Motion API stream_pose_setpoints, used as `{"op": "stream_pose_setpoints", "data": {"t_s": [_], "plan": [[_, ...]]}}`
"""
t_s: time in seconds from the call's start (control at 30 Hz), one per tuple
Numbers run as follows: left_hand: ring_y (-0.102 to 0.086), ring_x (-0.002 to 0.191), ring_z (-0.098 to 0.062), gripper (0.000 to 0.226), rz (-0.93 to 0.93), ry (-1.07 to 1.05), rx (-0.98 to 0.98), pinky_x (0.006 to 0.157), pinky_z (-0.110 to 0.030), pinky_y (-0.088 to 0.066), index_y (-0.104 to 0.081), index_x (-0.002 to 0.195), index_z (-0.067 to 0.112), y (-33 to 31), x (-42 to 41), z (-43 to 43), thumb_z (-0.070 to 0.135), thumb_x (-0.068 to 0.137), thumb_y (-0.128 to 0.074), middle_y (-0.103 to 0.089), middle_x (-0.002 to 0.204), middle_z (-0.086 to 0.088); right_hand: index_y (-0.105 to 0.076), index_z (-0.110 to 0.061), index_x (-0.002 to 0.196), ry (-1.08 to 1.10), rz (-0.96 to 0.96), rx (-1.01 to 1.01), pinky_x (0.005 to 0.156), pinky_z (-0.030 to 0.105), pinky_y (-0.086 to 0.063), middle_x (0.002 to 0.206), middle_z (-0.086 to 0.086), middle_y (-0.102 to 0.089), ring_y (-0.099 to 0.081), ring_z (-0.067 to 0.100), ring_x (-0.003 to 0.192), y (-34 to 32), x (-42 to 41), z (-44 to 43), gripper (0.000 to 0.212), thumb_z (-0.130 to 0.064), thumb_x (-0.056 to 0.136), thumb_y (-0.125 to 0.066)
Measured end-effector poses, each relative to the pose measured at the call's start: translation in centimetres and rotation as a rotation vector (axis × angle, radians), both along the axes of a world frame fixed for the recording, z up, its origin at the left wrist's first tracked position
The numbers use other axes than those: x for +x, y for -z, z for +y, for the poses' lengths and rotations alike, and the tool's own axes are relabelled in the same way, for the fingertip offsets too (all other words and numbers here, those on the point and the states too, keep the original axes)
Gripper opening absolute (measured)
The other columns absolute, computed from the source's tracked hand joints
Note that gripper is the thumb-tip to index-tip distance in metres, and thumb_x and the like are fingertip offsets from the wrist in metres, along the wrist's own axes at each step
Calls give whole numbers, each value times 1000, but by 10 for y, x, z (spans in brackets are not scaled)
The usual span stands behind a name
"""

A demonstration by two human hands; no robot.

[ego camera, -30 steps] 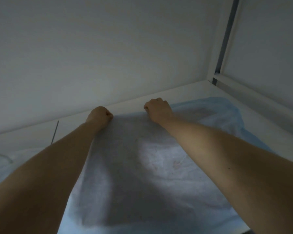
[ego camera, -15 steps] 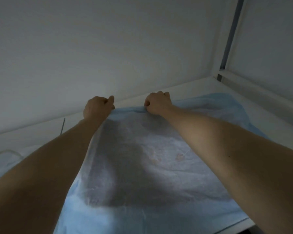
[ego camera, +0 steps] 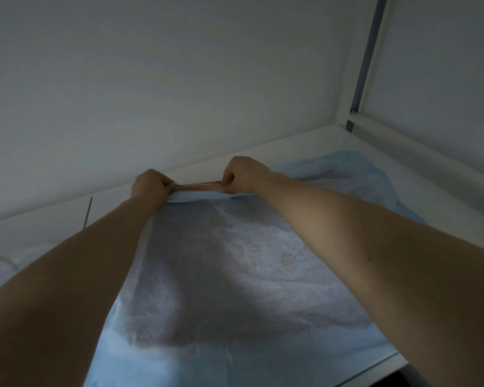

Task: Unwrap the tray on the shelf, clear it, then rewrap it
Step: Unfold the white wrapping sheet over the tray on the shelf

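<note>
A light blue wrap sheet (ego camera: 235,289) lies spread over the white shelf (ego camera: 313,143), with a darker rectangular shape showing through its middle; the tray itself is hidden under it. My left hand (ego camera: 150,187) and my right hand (ego camera: 245,174) reach to the sheet's far edge. Both pinch that edge and hold it lifted, so a folded blue lip (ego camera: 196,196) curls up between them. A thin orange-brown strip (ego camera: 204,187) is stretched between my fingers just above the lip.
The shelf's white back wall (ego camera: 179,93) stands just behind my hands. A side panel with a grey upright (ego camera: 366,60) closes the right. A thin rod (ego camera: 88,212) and a curved tube (ego camera: 0,261) lie left. The shelf's front edge (ego camera: 375,367) runs bottom right.
My hands rose from pressing the sheet's far edge flat to pinching it up, and the edge now curls over toward me. The orange-brown strip has come into sight between my fingers.
</note>
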State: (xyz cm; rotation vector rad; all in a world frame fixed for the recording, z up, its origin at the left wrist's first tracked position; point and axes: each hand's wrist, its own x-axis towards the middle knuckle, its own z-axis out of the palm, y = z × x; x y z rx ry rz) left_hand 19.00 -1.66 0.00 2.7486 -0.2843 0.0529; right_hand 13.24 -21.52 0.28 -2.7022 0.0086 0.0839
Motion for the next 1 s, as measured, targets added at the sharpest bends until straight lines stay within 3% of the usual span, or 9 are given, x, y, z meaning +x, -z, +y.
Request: {"op": "stream_pose_setpoints", "data": {"t_s": [0.23,0.4,0.5,0.6,0.67,0.7,0.8,0.9,1.0], "plan": [[-55,112,-38,33,-81,-210,-275,90,-36,-43,-62,111,-6,-11,7,-3,16,96,-43,-60,117,-27,-70,-9,88,83,-97,54,75,25,-45,98,9,-67,-63,25,99,-6,3,8,16,-14,83,-55],[-44,79,-23,24,147,-143,-681,61,-27,-35,-53,69,16,-25,13,3,5,88,-44,-48,78,-10,-74,-18,94,224,-197,108,85,31,-50,106,8,-70,-64,25,102,-11,8,3,18,-18,83,-60],[-44,91,-24,40,227,-7,-636,59,-21,-39,-60,117,12,-25,11,5,-1,86,-40,-47,110,-11,-74,-21,97,286,-253,54,89,33,-49,108,7,-70,-62,26,106,-10,10,0,17,-21,85,-63],[-52,89,-29,67,307,78,-232,69,-17,-52,-46,137,13,-27,16,16,20,71,-59,-51,125,-15,-75,-19,98,358,-260,36,84,32,-50,106,6,-71,-64,27,103,-10,13,-1,18,-17,86,-62],[-50,115,-35,53,155,-12,317,100,-34,-43,-54,129,20,-26,14,27,26,77,-62,-54,131,-13,-73,-17,101,387,-250,19,82,32,-49,108,6,-70,-65,27,102,-11,14,0,20,-14,86,-60],[-50,118,-35,41,98,-80,374,103,-40,-39,-63,117,19,-27,15,31,33,78,-64,-57,127,-13,-72,-16,103,393,-251,7,83,33,-49,110,6,-69,-65,28,103,-11,15,0,22,-13,87,-59],[-59,106,-34,43,121,-194,-169,91,-39,-47,-69,99,1,-32,21,39,38,78,-70,-64,113,-18,-70,-11,104,408,-261,11,85,35,-51,108,11,-68,-66,30,102,-12,15,0,25,-7,87,-52],[-54,66,-23,18,267,-249,-829,58,-26,-42,-61,88,2,-38,20,41,20,87,-62,-55,88,-13,-66,-7,107,417,-277,57,88,35,-50,115,13,-65,-61,30,110,-13,17,0,25,-7,90,-48],[-55,44,-19,25,240,-301,-739,44,-19,-42,-53,72,3,-39,16,40,20,88,-62,-53,68,-20,-60,-3,117,387,-263,72,95,35,-45,125,16,-58,-54,31,118,-16,16,2,28,-6,94,-45]]}}
